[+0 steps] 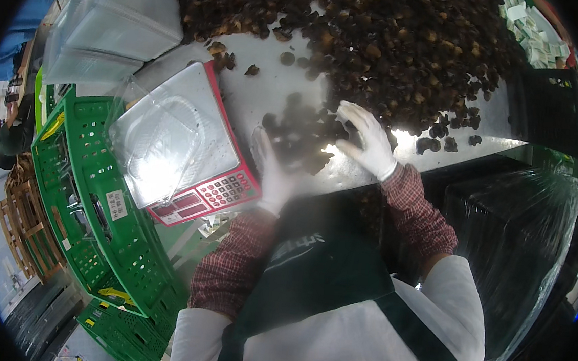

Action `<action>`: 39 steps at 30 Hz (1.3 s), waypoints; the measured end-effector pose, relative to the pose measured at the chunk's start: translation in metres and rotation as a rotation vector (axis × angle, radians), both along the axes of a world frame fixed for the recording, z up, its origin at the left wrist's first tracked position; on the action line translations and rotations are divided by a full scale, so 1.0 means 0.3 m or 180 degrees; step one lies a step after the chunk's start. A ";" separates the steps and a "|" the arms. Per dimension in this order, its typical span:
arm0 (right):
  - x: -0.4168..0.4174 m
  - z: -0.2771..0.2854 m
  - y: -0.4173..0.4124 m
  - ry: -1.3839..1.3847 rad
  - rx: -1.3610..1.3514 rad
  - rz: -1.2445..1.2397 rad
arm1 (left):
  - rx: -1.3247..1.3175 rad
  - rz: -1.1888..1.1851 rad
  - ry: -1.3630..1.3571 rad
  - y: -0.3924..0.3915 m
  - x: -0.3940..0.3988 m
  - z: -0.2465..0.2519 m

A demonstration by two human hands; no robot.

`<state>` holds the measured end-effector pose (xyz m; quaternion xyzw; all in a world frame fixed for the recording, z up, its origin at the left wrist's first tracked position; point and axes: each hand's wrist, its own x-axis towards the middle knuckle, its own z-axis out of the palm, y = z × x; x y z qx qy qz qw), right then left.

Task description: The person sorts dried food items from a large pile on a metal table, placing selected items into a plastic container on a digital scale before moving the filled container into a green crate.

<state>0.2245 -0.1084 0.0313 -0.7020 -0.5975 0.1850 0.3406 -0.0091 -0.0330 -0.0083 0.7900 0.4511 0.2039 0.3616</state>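
My left hand, in a white glove, is at the left side of a small group of dark brown pieces, perhaps dried mushrooms. On the group's right side is my right hand, gloved too, with thumb and fingers apart around a dark piece; whether it grips it I cannot tell. A blurred patch hides part of the pieces and my left hand. Left of my hands stands a red digital scale with a metal plate, and a clear plastic tray lies on it. A large heap of the same pieces spreads over the metal table.
Stacked clear plastic containers stand at the upper left. Green perforated crates are left of the scale. Small packets fill a container at the upper right, near a black crate. Film-wrapped black goods stand at right. Another person is far left.
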 end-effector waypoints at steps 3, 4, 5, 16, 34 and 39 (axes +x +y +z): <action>-0.075 -0.078 -0.090 -0.0515 -0.0253 0.0396 | 0.0028 0.0050 0.0020 0.002 0.001 -0.008; -0.108 -0.109 -0.099 -0.0563 -0.0246 0.0494 | 0.0028 0.0096 0.0029 0.001 0.005 -0.004; -0.131 -0.143 -0.096 -0.0629 -0.0264 0.0467 | -0.0095 0.0156 0.0043 -0.005 0.007 0.001; -0.279 -0.061 0.102 -0.0835 0.0163 0.0414 | -0.0637 0.0295 -0.0452 0.006 0.003 0.011; -0.046 0.052 -0.232 0.0299 -0.0585 0.0032 | -0.0274 0.0830 -0.1087 -0.045 -0.007 -0.037; -0.157 -0.009 0.160 -0.0268 0.0102 0.0510 | -0.0319 0.0922 -0.1133 -0.015 0.018 -0.014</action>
